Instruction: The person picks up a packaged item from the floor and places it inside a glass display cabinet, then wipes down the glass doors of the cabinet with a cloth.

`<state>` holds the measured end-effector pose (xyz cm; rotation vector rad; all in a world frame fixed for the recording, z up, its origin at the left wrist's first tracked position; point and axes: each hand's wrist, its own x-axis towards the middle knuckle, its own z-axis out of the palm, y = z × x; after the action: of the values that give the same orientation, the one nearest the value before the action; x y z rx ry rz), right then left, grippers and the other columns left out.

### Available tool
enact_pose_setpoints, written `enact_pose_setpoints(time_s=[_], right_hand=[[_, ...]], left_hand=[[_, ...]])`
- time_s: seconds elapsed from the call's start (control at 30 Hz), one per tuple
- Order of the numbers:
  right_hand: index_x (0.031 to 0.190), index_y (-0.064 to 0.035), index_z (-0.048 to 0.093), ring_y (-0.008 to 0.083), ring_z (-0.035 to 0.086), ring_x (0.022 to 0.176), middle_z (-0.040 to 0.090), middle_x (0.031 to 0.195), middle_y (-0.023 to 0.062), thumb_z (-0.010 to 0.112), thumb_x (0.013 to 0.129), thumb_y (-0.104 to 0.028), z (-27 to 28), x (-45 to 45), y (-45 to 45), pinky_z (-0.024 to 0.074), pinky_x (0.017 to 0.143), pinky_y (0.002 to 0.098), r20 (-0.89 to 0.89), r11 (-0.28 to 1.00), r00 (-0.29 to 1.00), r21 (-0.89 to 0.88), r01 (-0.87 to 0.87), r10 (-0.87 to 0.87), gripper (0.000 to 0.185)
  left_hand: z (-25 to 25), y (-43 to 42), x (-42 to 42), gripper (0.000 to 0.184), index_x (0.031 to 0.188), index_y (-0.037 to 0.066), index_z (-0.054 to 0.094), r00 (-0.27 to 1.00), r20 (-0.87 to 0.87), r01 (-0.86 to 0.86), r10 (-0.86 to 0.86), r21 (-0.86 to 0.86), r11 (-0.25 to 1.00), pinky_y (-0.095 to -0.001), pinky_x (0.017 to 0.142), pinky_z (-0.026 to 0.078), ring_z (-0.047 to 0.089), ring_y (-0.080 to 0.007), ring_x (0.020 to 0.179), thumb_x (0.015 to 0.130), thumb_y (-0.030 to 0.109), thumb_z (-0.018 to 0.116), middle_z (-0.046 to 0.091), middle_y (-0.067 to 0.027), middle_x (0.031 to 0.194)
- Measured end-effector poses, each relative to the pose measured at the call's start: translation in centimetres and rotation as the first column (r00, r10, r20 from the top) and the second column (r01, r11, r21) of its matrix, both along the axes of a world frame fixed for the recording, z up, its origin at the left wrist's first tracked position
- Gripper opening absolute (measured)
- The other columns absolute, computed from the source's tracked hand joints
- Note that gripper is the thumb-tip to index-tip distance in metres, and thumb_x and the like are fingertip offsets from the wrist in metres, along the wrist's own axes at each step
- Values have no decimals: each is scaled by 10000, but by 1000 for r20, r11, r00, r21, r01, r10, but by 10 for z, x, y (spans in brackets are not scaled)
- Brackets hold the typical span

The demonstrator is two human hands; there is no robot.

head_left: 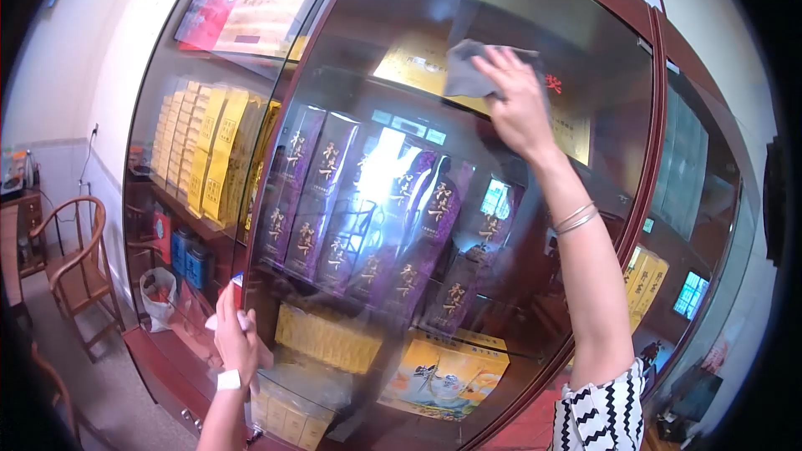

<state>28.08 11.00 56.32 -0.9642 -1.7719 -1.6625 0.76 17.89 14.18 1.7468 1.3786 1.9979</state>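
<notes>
High on the glass door (334, 200) of a dark red cabinet, my right hand (520, 104) presses a grey cloth (476, 71) against the pane with its fingers spread over it. Below and to the left, my left hand (234, 338) is closed around a small object with a red, white and blue top (238, 284); its lower part is hidden in the fingers. Behind the glass stand rows of dark purple boxes (322, 192) with white writing. Lower down lie a yellow picture box (447, 376) and several yellow packs (322, 338).
The left section holds yellow packages (209, 150), a red and cream box (251, 8), blue tins (190, 259) and a white bag (159, 296). A wooden armchair (79, 271) stands on the floor at left. Bright window reflections cover part of the glass.
</notes>
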Motion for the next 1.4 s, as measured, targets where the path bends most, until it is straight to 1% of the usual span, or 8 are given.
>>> enact_pose_setpoints(time_s=[0.17,0.3,0.37,0.5,0.7,0.97,1.23,1.4], right_hand=[[1190,-120,605,267,406,1290,521,1312,116,496,715,43,25,-19,-1,296,1080,426,299,992,948,-32,120,-105,514],[1154,-133,630,317,475,1213,554,1263,142,462,709,3,96,17,12,344,1041,410,-180,893,983,438,100,-21,495],[1143,-125,631,315,482,1203,566,1245,143,472,711,-34,105,11,44,348,1037,411,-227,781,974,611,130,15,469],[1149,-63,613,292,478,1218,563,1248,142,469,665,17,53,-73,96,340,1051,402,120,950,976,234,-204,180,511],[1109,-200,662,226,492,1219,583,1243,72,514,720,-6,29,-97,84,375,1032,395,381,977,912,-193,-85,155,459],[1082,-261,655,215,506,1078,596,1185,-36,509,799,-130,99,-95,92,434,848,423,-173,834,972,504,226,-160,344],[1068,-228,672,191,532,1000,607,1187,-54,545,709,-28,17,-137,110,414,794,336,428,998,904,53,-19,-6,429],[1040,-238,641,210,523,1021,597,1132,-62,524,784,-118,98,-103,90,453,763,417,-37,865,976,457,208,-215,306]], left_hand=[[-63,-30,1,602,1350,42,388,996,-40,77,-76,30,997,-388,946,402,487,-369,1153,787,8,600,481,-215,1261],[-104,-75,-5,469,1255,63,472,980,-12,196,-199,-105,975,-371,828,459,557,-337,980,805,65,603,545,-174,1143],[-132,-83,-6,672,1414,70,298,957,-82,246,-278,-278,929,-390,987,366,457,-381,1179,801,-3,563,435,-212,1337],[-141,-84,-5,611,1387,88,349,930,-101,309,-352,-300,903,-394,976,375,439,-393,1191,820,47,576,463,-225,1291],[-146,-81,-4,577,1375,105,381,923,-170,304,-346,-232,924,-401,944,396,473,-390,1153,832,72,572,463,-229,1296],[-166,-91,6,592,1363,102,420,944,-17,310,-330,-301,902,-373,833,442,546,-324,916,796,40,578,571,-179,1131],[-158,-85,6,593,1370,89,401,945,-138,271,-295,-172,947,-380,814,447,563,-328,884,801,42,564,581,-184,1089],[-161,-87,-1,590,1383,85,383,944,-82,292,-320,-248,924,-382,795,447,563,-336,871,814,39,533,583,-186,1067]])
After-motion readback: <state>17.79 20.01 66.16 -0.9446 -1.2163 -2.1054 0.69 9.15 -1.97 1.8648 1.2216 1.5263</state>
